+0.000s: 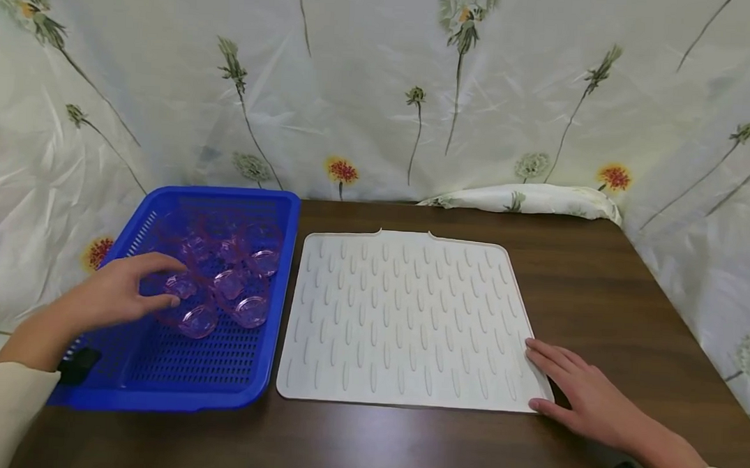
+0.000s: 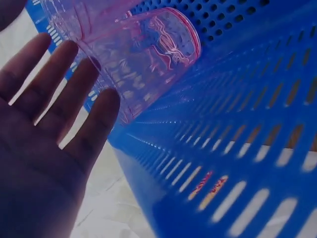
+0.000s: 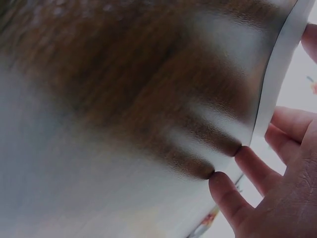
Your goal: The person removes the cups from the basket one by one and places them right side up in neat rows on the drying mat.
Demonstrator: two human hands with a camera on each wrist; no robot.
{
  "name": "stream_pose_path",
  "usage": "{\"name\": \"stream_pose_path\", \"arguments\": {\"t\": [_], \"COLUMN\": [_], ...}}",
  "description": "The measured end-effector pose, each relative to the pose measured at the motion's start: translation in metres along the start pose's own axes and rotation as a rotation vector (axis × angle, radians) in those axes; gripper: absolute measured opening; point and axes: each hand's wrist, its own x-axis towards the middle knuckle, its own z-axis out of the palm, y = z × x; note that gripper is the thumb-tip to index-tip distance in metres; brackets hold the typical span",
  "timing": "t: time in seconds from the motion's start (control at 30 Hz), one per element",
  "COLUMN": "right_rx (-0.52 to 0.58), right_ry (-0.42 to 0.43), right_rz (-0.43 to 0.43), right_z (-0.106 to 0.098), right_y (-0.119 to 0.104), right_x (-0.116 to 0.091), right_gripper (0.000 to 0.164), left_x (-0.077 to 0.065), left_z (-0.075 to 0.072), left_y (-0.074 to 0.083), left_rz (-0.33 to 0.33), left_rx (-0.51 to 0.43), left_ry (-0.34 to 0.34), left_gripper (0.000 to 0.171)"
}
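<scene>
A blue perforated basket [image 1: 236,400] holds several clear pink plastic cups [image 1: 198,322]. My left hand [image 1: 124,289] reaches over the basket's left side, with thumb and fingers spread by the nearest cup. In the left wrist view the fingers [image 2: 101,121] look nearly straight beside a pink cup [image 2: 143,64]; whether they touch it I cannot tell. To the right of the basket lies a white ridged mat [image 1: 403,319]. At its lower right corner rests my right hand [image 1: 600,404], its fingertips at the mat's edge and some on the tabletop.
The brown wooden table [image 1: 586,292] extends right of the mat and in front of it. A floral sheet [image 1: 369,87] hangs behind and at both sides. One rolled fold of cloth [image 1: 527,199] lies along the table's back edge.
</scene>
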Motion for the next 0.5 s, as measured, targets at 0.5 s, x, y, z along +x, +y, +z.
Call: {"name": "stream_pose_path", "arguments": {"t": [0.5], "right_rx": [-0.050], "right_ry": [0.000], "right_rz": [0.013], "right_z": [0.002], "right_y": [0.001], "right_x": [-0.001], "right_gripper": [0.078], "left_x": [-0.010], "left_z": [-0.001], "left_y": [-0.012], "left_rz": [-0.024], "left_rx": [0.003], "left_ry": [0.001], "left_gripper": [0.059]}}
